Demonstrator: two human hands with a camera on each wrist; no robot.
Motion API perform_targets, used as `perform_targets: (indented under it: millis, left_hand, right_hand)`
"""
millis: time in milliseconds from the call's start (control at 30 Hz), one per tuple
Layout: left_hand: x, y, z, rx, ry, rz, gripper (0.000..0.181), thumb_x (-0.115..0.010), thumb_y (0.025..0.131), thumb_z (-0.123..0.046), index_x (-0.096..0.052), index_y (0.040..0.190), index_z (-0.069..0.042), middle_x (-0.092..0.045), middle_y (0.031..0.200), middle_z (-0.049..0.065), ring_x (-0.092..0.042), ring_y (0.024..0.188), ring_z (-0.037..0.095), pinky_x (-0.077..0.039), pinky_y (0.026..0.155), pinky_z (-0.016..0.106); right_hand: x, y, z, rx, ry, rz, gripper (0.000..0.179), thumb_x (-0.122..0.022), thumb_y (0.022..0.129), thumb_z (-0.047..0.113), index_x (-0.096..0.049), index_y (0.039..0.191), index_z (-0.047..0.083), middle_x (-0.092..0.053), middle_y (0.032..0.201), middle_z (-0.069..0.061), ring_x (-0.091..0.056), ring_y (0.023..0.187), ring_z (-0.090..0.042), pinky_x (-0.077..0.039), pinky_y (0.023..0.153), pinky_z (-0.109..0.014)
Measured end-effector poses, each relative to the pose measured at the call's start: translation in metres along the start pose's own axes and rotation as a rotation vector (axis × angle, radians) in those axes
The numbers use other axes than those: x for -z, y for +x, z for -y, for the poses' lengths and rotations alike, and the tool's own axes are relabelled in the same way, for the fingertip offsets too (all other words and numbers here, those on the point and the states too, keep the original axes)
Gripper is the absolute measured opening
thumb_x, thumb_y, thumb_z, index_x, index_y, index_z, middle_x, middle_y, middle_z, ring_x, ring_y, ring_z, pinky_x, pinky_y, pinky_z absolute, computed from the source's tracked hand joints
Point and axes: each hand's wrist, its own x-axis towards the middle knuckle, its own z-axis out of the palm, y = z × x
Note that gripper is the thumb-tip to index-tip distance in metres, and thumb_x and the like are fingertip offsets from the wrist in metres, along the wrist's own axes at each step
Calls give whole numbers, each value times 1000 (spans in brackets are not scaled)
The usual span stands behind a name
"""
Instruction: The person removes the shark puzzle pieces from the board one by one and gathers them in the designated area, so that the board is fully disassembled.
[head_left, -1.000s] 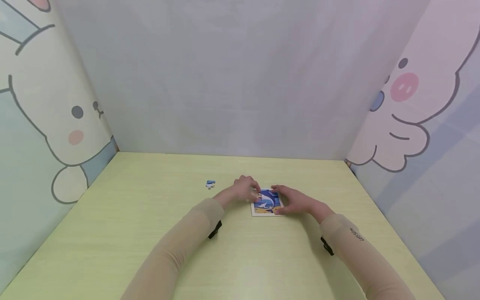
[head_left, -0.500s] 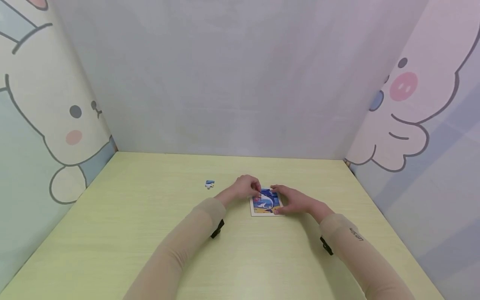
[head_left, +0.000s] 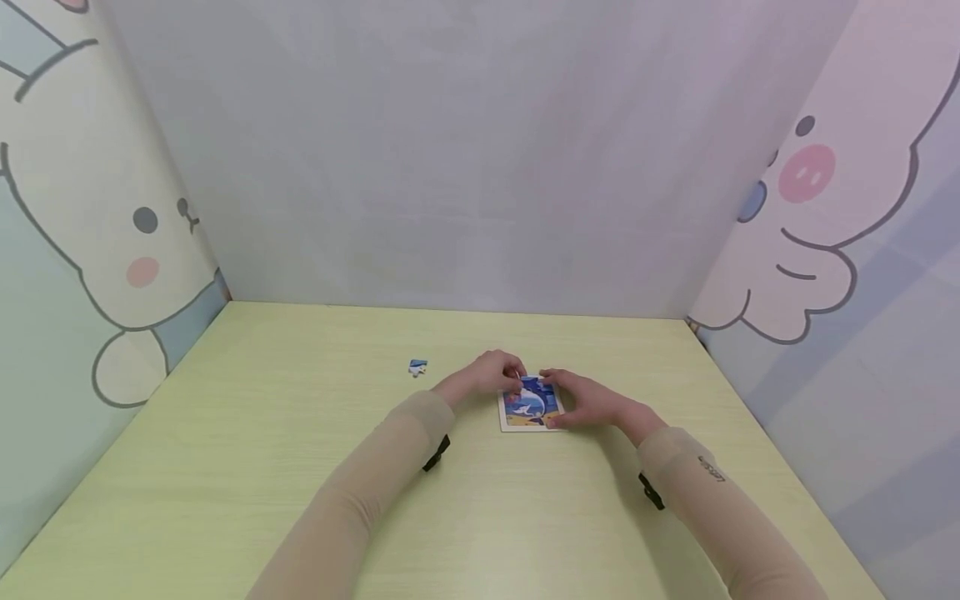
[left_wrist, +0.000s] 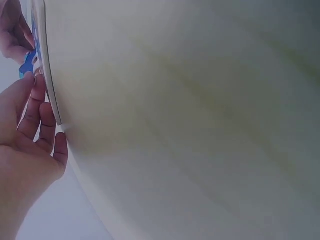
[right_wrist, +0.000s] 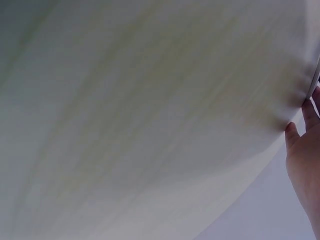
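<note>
A small square jigsaw puzzle [head_left: 528, 406] with a white border and a white dolphin on blue lies on the table in the head view. My left hand [head_left: 495, 372] is over its upper left corner. Between the left thumb and index finger is a blue puzzle piece [left_wrist: 27, 65], tilted up off the board in the left wrist view. My right hand [head_left: 591, 401] holds the puzzle's right side, fingers at the top edge and thumb near the lower right corner. The right wrist view shows only part of that hand, at the board's edge. The left fingers hide the puzzle's upper left corner.
Another loose puzzle piece [head_left: 417, 367], blue, white and yellow, lies on the table to the left of my left hand. The pale yellow table [head_left: 337, 350] meets a plain grey curtain [head_left: 465, 167] at the back. Cartoon-printed panels stand on both sides.
My left hand has shifted slightly right, its fingertips drawing in closer together at the puzzle's upper left corner. The right hand stays in place on the puzzle.
</note>
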Motion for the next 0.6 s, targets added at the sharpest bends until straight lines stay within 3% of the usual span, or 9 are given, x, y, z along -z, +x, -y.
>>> perform_targets:
  millis: [467,600]
  left_hand:
    - [0,-1,-4,5,6,0,8,-65,90,-18,-65,97,-15,-63,81,-3,-55,75,11,-43,71,23]
    - [0,-1,-5,7,19,-5,8,-65,89,-18,-65,97,-15,-63,80,-3,-55,75,10,-43,71,23]
  right_hand:
    - [1,-1,2,-8,-1,5,87,-73,74,54,-38,143,12,-30,153,-4,-24,141,-30,-22,112,-50]
    - [0,2,1,-25,-17,4,80,-67,80,55,-39,142,12,-32,152,-5,-26,140,-30,-24,111,-49]
